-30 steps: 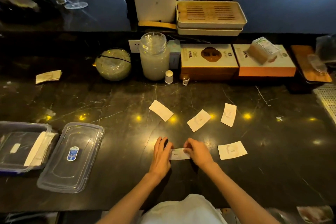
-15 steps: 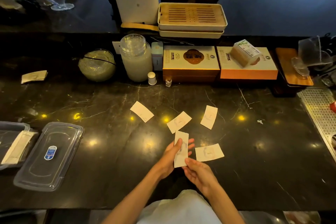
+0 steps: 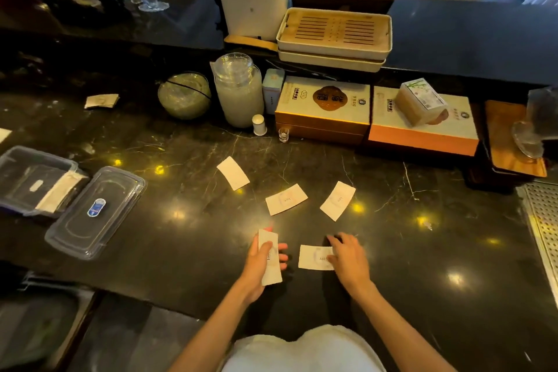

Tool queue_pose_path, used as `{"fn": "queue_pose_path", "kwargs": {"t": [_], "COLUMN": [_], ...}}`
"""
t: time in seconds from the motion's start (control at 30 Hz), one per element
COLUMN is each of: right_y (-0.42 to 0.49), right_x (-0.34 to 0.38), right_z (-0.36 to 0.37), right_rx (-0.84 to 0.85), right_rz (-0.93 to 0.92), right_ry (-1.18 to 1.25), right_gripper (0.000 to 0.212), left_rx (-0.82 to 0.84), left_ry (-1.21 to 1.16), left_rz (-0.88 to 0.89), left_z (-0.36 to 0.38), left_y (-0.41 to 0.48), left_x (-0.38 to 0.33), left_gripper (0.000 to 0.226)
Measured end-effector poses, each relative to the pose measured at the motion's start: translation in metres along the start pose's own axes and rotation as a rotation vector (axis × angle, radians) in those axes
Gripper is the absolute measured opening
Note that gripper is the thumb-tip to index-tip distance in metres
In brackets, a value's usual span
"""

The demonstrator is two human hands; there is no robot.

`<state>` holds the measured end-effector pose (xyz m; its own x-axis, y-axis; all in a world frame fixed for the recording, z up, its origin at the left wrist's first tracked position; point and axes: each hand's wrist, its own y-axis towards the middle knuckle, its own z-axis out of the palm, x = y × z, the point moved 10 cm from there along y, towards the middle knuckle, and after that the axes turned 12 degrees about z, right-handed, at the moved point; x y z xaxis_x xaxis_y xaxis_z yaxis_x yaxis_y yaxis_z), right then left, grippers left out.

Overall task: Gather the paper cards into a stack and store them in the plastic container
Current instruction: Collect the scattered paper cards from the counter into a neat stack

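Cards being gathered on the dark bench (image 3: 422,266)

Left hand (image 3: 259,266) clamps a held card (image 3: 269,263); right hand (image 3: 347,257), fingers spread, presses a flat card (image 3: 314,257). Plastic container (image 3: 33,181) sits at nine o'clock.

the cards (image 3: 316,257) by the fingers (image 3: 334,241) are white with tiny dark words, the counter (image 3: 422,266) under them is black with thin white cracks and yellow light spots, and the clear lid (image 3: 96,212) has a blue sticker.

left hand (image 3: 260,263) curled, gripping; right hand (image 3: 347,257) flat, fingers spread.
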<state>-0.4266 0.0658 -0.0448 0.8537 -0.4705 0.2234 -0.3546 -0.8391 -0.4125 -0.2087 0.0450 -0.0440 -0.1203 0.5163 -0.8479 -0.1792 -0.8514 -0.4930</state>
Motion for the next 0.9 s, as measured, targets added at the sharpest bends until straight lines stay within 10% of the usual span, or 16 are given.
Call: {"fn": "queue_pose_path", "kwargs": {"t": [0.23, 0.6, 0.77, 0.9], "right_y": [0.005, -0.011, -0.004, 0.053], "right_x": [-0.013, -0.042, -0.011, -0.021], "right_z": [0.010, 0.044, 0.040, 0.002], "right_rx": [-0.012, 0.574, 0.722, 0.412], "right_rz": [-0.016, 0.635, 0.485, 0.253], "right_ry": [0.021, 1.372, 1.253, 0.868], "right_gripper": [0.019, 0.020, 0.012, 0.010], "left_rx": [-0.147, 0.012, 0.074, 0.058], "left_ry": [0.047, 0.226, 0.130, 0.028], "left_rz": [-0.009, -0.048, -0.079, -0.108], "left_z": [0.006, 0.071, 0.091, 0.083], "left_y": [-0.014, 0.022, 0.048, 0.066], "left_x": [0.020, 0.024, 0.015, 0.008], "left_gripper": [0.044, 0.053, 0.026, 0.024]}}
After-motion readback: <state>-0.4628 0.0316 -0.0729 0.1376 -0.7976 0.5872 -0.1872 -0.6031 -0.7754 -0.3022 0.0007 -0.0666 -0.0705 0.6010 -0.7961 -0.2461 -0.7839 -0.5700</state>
